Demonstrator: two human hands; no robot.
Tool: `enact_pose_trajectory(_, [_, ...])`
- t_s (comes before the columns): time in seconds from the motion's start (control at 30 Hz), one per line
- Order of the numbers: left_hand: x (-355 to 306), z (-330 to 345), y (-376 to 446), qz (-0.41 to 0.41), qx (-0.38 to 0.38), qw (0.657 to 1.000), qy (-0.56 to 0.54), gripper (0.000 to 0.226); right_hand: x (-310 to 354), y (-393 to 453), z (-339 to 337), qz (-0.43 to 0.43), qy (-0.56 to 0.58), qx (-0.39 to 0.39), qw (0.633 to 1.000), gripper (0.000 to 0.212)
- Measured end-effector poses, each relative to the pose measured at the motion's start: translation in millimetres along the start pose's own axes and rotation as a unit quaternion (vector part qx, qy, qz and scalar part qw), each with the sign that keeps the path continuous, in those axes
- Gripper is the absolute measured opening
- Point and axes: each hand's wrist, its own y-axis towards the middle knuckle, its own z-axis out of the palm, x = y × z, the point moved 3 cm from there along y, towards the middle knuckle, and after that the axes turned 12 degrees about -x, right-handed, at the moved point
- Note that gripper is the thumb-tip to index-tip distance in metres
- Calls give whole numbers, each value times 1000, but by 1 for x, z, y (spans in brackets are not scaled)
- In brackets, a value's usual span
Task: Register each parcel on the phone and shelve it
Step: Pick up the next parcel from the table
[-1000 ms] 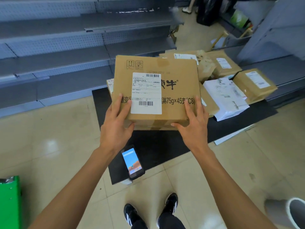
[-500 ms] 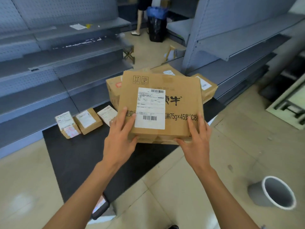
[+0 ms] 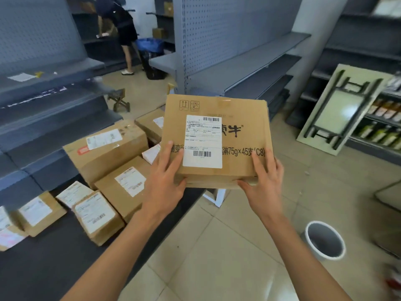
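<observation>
1. Holding a flat brown cardboard parcel [image 3: 217,140] in mid-air at frame centre: left hand [image 3: 165,181] grasps its near-left corner, fingers spread on top face, thumb under the front edge.
2. Right hand [image 3: 263,183] grasps the near-right corner the same way, fingers on top, thumb on the front edge.
3. Parcel's top face carries a white shipping label with barcodes [image 3: 202,141], black printed text to its right.
4. Round grey plastic bin with white rim [image 3: 324,241] at 4 o'clock on the beige tiled floor [image 3: 217,257], well apart from the parcel.
5. Black floor mat [image 3: 43,268] at 8 o'clock, bearing small brown labelled boxes [image 3: 97,216] and a large taped brown carton [image 3: 106,151] at 9–10 o'clock.
6. Pale folding table with black legs [image 3: 342,109] leaning on its side at 2 o'clock against stocked shelves.
7. Grey metal pegboard shelving unit [image 3: 238,61] at 12 o'clock, beyond the parcel.
8. Another person in dark clothes [image 3: 121,25] at 11 o'clock, far back, beside a blue bag [image 3: 149,44].
</observation>
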Motion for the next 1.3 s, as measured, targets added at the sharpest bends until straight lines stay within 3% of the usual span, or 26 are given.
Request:
enact_pose_trajectory(0.43, [-18,108,90,49,18,998,-40,89,-79,73,13,14,-40,-53,998,93])
enact_pose_trajectory(0.97, [-59,242,263,160,39,982,-97,87,-162,200,42,79,-113,-151,979,91])
enact_pose_trajectory(1.3, [-100,346,321,167,48,982,-74,91,-262,267,57,77,-121,-160,977,94])
